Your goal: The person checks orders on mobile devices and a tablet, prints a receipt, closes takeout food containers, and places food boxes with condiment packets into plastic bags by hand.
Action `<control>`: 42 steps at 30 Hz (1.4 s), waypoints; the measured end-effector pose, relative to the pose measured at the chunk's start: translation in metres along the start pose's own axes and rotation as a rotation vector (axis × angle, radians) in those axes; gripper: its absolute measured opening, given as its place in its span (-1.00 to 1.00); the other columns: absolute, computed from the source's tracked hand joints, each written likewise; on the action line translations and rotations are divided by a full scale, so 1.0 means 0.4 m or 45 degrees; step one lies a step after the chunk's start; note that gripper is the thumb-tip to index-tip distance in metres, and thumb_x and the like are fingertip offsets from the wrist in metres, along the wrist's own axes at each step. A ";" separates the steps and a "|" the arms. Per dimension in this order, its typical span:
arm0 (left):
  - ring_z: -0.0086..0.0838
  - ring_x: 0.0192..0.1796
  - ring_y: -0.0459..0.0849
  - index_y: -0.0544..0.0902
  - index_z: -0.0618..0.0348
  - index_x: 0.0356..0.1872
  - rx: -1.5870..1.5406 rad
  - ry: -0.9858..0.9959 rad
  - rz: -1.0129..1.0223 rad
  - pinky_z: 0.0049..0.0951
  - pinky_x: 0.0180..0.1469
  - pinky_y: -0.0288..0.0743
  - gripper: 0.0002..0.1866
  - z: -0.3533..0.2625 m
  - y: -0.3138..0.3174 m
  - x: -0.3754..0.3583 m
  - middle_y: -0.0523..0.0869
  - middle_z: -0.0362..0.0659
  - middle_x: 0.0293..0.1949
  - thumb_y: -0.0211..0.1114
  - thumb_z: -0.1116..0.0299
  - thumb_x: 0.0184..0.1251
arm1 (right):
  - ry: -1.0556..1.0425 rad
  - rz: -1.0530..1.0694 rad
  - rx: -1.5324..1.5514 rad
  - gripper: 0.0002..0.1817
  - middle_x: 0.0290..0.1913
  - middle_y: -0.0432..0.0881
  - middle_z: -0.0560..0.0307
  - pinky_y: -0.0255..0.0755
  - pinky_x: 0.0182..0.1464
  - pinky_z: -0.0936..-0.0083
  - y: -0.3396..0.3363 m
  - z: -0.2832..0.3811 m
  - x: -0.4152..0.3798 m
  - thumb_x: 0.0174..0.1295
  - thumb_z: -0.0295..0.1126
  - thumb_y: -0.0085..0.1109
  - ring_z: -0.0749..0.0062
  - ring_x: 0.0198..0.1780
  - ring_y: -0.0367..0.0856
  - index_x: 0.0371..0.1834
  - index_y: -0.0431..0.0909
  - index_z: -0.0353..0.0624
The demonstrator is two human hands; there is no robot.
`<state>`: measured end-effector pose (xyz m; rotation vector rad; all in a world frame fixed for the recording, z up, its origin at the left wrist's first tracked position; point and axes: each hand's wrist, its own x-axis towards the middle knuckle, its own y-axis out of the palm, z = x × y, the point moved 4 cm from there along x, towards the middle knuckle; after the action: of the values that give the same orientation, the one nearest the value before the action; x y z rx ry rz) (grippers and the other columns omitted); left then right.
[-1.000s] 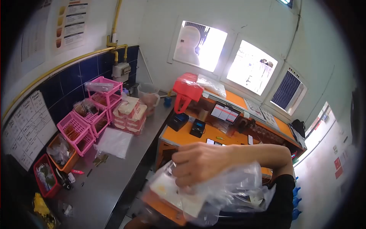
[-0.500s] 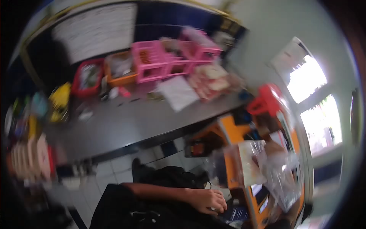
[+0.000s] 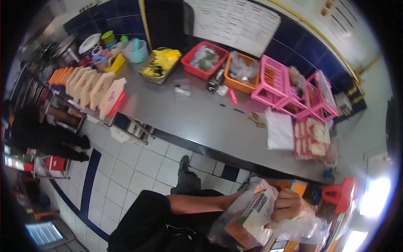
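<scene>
A clear plastic bag (image 3: 268,193) with a printed food box (image 3: 256,220) inside hangs at the lower right, close to my body. My right hand (image 3: 289,205) has its fingers curled on the bag's upper part, and loose plastic trails to its right. From the left, my left hand (image 3: 238,197) reaches the bag's other side. Its fingers are hidden behind the plastic, so their grip does not show.
Along the steel counter (image 3: 189,113) stand pink baskets (image 3: 268,80), an orange basket (image 3: 241,84), a red basket (image 3: 205,74) and several open cartons (image 3: 98,89). Stacked packs (image 3: 308,140) lie at its right end. Another person (image 3: 40,130) stands far left.
My view has swung left. The bagged box has come in front of my body with my right hand. My left hand has moved from the orange stand to the bag.
</scene>
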<state>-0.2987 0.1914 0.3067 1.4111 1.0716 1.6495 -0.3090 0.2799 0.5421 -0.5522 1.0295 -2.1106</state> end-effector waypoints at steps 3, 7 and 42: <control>-0.13 0.16 0.64 0.40 0.12 0.34 0.226 0.418 -0.168 -0.13 0.25 0.51 -0.40 -0.191 -0.013 -0.081 0.56 0.02 0.24 0.16 -0.08 0.49 | 0.095 0.035 -0.129 -0.70 -0.58 0.48 0.26 0.30 -0.36 0.33 0.003 -0.102 0.102 -0.14 -0.21 0.55 0.29 -0.45 0.49 -0.66 0.54 0.00; -0.16 0.19 0.61 0.56 0.23 0.19 0.971 0.901 -0.363 -0.20 0.36 0.39 -0.42 -0.439 0.071 -0.272 0.56 0.03 0.22 0.22 -0.10 0.45 | 0.385 -0.104 -0.619 -0.71 -0.56 0.53 0.14 0.36 -0.24 0.21 0.045 -0.280 0.216 0.08 -0.26 0.38 0.14 -0.43 0.53 -0.66 0.50 -0.05; -0.12 0.18 0.53 0.66 0.05 -0.05 3.068 0.525 -1.478 -0.01 0.28 0.26 -0.65 -0.875 -0.062 -0.543 0.64 -0.07 -0.01 0.37 0.31 0.09 | 0.665 -0.369 0.298 -0.74 -0.13 0.73 -0.12 0.57 -0.02 0.23 0.338 -1.022 1.121 0.14 -0.42 0.31 0.05 -0.11 0.73 -0.08 0.68 -0.21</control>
<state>-0.6105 -0.0445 0.1747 0.5612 3.3260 -1.0392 -0.8055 0.0883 0.2211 -0.0253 0.9952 -2.6725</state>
